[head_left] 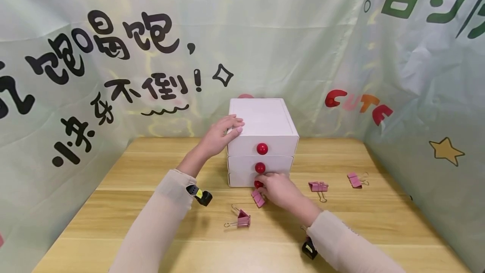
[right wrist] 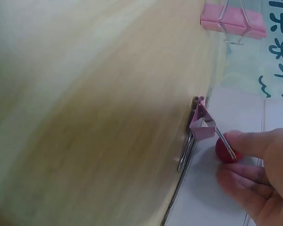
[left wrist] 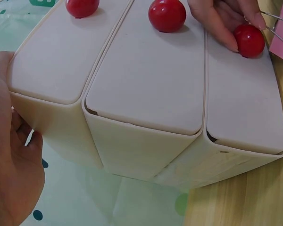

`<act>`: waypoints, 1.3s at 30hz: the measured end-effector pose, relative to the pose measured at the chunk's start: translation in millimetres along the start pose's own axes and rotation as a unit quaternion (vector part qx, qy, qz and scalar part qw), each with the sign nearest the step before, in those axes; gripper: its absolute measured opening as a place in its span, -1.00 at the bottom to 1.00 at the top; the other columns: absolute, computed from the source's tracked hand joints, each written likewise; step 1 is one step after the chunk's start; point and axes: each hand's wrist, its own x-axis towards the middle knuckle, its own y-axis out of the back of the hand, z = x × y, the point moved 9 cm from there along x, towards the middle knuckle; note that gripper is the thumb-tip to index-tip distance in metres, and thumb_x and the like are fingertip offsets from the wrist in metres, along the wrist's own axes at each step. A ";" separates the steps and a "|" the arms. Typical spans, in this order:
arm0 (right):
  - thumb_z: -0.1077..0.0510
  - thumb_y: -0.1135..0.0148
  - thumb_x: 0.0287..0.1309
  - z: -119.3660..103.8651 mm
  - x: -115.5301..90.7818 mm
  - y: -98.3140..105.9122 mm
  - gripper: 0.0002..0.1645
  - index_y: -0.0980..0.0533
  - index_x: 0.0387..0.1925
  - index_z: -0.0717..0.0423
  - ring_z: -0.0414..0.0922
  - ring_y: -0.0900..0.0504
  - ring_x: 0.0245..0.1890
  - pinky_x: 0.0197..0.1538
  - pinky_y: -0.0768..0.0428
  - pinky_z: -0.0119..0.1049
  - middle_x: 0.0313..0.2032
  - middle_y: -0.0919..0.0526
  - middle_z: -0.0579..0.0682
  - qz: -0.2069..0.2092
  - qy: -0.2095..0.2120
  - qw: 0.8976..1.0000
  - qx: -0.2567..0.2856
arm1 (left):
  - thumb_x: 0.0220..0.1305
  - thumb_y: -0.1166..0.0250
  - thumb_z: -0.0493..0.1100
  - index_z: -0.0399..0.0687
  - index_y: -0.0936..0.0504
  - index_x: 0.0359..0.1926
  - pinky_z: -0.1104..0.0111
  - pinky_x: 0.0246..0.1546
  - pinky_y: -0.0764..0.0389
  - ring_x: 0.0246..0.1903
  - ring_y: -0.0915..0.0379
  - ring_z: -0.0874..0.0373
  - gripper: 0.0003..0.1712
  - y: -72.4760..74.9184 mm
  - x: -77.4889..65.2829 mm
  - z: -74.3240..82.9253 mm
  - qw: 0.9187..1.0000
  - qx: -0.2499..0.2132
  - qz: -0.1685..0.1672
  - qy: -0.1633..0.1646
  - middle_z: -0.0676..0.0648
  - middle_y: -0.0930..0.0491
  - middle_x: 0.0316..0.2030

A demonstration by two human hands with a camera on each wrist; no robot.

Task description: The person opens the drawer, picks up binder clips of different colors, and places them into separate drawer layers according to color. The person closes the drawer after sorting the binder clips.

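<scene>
A small white drawer cabinet (head_left: 261, 117) has three stacked drawers, each with a round red knob. My left hand (head_left: 221, 134) rests on its top at the left edge, fingers lying over the surface. Thumb and fingers of my right hand (head_left: 282, 191) pinch the bottom knob (left wrist: 249, 41) from either side. The bottom drawer's front sits level with the others. Just in front of that drawer lies a pink binder clip (head_left: 259, 198); its wire handle overlaps the knob in the right wrist view.
Another pink binder clip (head_left: 243, 219) lies nearer on the wooden table (head_left: 151, 172), handles spread. To the right are two more, one clip (head_left: 318, 186) close to the cabinet and one clip (head_left: 355, 180) farther out. Printed cloth (head_left: 295, 62) hangs behind and at both sides.
</scene>
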 end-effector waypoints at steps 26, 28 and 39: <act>0.32 -0.40 -0.17 -28.7 -4.2 -11.8 -0.58 -0.62 -0.14 0.19 -0.03 -0.62 -0.17 -0.20 -0.67 -0.26 -0.11 -0.64 0.06 -0.016 0.166 0.969 -0.181 | 0.45 -0.08 0.09 -0.05 -0.59 0.17 0.10 0.40 -0.09 0.40 -0.09 0.13 -0.54 0.1 1.4 -2.1 1.000 -0.003 0.000 0.003 0.00 -0.46 0.27; 0.29 -0.43 -0.17 -28.6 -4.5 -12.3 -0.57 -0.63 -0.13 0.20 -0.03 -0.62 -0.18 -0.19 -0.68 -0.26 -0.11 -0.64 0.07 -0.020 0.169 0.969 -0.178 | 0.45 -0.08 0.08 -0.06 -0.59 0.17 0.12 0.41 -0.09 0.40 -0.10 0.13 -0.54 -0.3 1.3 -1.9 1.000 0.000 -0.001 0.000 0.00 -0.47 0.27; 0.05 -0.54 -0.20 -29.7 -5.8 -11.6 -0.50 -0.62 -0.17 0.18 -0.05 -0.60 -0.21 -0.18 -0.66 -0.26 -0.16 -0.61 0.04 -0.025 0.203 0.963 -0.175 | 0.45 -0.08 0.11 -0.04 -0.58 0.19 0.14 0.41 -0.07 0.40 -0.08 0.13 -0.53 0.5 2.3 -3.8 1.000 0.002 -0.010 0.000 0.00 -0.46 0.27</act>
